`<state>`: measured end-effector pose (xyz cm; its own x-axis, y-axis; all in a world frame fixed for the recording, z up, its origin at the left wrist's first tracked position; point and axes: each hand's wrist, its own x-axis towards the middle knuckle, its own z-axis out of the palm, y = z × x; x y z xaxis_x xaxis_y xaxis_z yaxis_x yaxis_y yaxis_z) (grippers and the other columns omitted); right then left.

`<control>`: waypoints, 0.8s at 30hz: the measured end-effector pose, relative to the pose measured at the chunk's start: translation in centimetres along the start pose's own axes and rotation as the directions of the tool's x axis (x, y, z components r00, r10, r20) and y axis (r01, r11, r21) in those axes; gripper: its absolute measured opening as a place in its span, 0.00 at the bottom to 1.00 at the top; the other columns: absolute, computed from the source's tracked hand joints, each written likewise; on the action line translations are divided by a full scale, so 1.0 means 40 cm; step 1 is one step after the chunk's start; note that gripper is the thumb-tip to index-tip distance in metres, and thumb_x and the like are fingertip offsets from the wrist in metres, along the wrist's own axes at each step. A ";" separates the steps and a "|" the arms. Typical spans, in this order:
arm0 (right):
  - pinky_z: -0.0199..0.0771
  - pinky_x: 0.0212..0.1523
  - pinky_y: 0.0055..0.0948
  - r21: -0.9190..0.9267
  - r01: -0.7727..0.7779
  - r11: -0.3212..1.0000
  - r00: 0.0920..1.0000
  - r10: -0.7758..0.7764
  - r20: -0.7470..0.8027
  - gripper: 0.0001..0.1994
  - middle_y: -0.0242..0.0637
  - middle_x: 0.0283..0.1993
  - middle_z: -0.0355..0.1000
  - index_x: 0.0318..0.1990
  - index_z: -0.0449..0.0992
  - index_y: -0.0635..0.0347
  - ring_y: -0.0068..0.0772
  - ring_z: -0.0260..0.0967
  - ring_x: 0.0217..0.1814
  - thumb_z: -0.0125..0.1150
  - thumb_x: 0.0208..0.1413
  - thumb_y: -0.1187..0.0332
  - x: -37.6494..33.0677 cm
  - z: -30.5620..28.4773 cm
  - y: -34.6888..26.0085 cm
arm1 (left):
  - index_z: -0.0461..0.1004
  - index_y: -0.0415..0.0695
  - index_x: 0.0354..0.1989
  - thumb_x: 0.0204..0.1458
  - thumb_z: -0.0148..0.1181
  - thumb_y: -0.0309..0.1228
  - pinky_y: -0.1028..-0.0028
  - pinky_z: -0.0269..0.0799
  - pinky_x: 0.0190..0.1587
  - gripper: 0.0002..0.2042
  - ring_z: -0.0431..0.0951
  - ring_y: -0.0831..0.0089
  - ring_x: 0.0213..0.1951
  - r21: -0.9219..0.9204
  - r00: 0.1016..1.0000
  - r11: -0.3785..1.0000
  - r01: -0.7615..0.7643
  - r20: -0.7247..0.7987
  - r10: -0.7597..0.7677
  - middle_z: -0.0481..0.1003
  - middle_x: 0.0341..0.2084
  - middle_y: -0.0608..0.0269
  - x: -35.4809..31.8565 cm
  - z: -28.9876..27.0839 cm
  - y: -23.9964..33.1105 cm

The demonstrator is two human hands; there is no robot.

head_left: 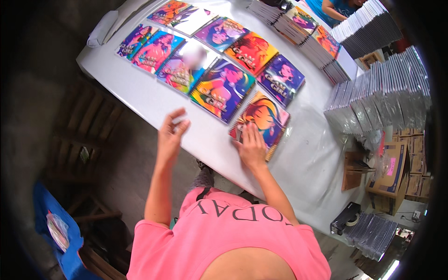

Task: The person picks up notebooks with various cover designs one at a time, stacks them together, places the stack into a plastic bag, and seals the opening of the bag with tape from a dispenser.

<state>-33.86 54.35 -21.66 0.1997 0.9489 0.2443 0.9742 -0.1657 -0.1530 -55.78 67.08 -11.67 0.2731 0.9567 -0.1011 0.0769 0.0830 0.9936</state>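
Observation:
My right hand point(252, 148) lies with its fingers stretched flat on the lower left part of a spiral notebook point(267, 119) with a colourful illustrated cover; it presses on the notebook without gripping it. My left hand point(171, 134) hovers over the table's near edge, thumb and fingers apart, with nothing in it. Nearest to it on the table is another spiral notebook point(225, 88) with a purple, yellow and green cover. More notebooks lie in two rows up to the far left, among them a purple one point(281, 78) and an orange one point(251, 51).
The notebooks lie on a white-covered table point(308, 149). Stacked notebooks point(322, 46) stand at the back, and tall piles in clear plastic point(380, 93) at the right. Beyond are a cardboard box point(389, 168) and a person in blue point(324, 10). A wooden pallet point(88, 116) is at the left.

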 end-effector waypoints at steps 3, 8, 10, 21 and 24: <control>0.72 0.42 0.30 0.323 -0.140 0.936 0.985 0.164 -0.049 0.18 0.46 0.40 0.75 0.48 0.73 0.66 0.35 0.73 0.42 0.56 0.55 0.62 0.037 -0.060 0.001 | 0.56 0.46 0.62 0.53 0.57 0.45 0.66 0.67 0.52 0.31 0.68 0.66 0.54 -0.420 0.873 0.770 0.480 0.313 -0.373 0.65 0.54 0.55 0.036 -0.002 -0.045; 0.69 0.27 0.24 0.624 -0.300 0.722 0.904 0.424 -0.055 0.10 0.42 0.28 0.76 0.40 0.78 0.65 0.23 0.71 0.25 0.56 0.56 0.68 0.151 -0.306 -0.081 | 0.46 0.46 0.66 0.44 0.48 0.67 0.48 0.65 0.53 0.47 0.61 0.52 0.59 -0.393 0.407 0.143 0.908 0.909 -0.088 0.57 0.59 0.47 0.123 0.070 -0.067; 0.71 0.26 0.26 0.462 0.042 0.886 0.962 0.090 -0.259 0.11 0.43 0.34 0.77 0.42 0.78 0.61 0.31 0.73 0.26 0.58 0.53 0.68 0.166 -0.310 -0.147 | 0.53 0.43 0.62 0.41 0.48 0.69 0.47 0.64 0.54 0.47 0.63 0.50 0.57 -0.408 0.408 0.131 0.903 0.912 0.033 0.60 0.57 0.44 0.152 0.075 -0.047; 0.49 0.63 0.50 0.291 -0.125 0.948 0.991 0.134 -0.010 0.36 0.56 0.66 0.49 0.62 0.57 0.62 0.54 0.46 0.68 0.56 0.51 0.46 0.398 -0.010 -0.222 | 0.59 0.34 0.57 0.35 0.51 0.16 0.61 0.70 0.52 0.32 0.73 0.57 0.49 -0.544 0.786 0.570 0.616 0.475 -0.396 0.69 0.49 0.48 0.010 -0.350 -0.029; 0.47 0.64 0.52 0.106 -0.013 0.994 1.000 0.014 -0.008 0.37 0.58 0.65 0.50 0.63 0.57 0.61 0.55 0.46 0.68 0.52 0.52 0.45 0.363 0.100 -0.201 | 0.59 0.34 0.57 0.36 0.49 0.16 0.58 0.68 0.55 0.31 0.71 0.55 0.52 -0.772 0.887 0.454 0.446 0.312 -0.341 0.69 0.50 0.48 -0.066 -0.382 -0.082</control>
<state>-39.20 70.54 -20.73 0.2140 0.9444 0.2496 0.9549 -0.1485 -0.2570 -71.41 68.55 -13.89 0.5152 0.7329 -0.4444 -0.5832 0.6797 0.4449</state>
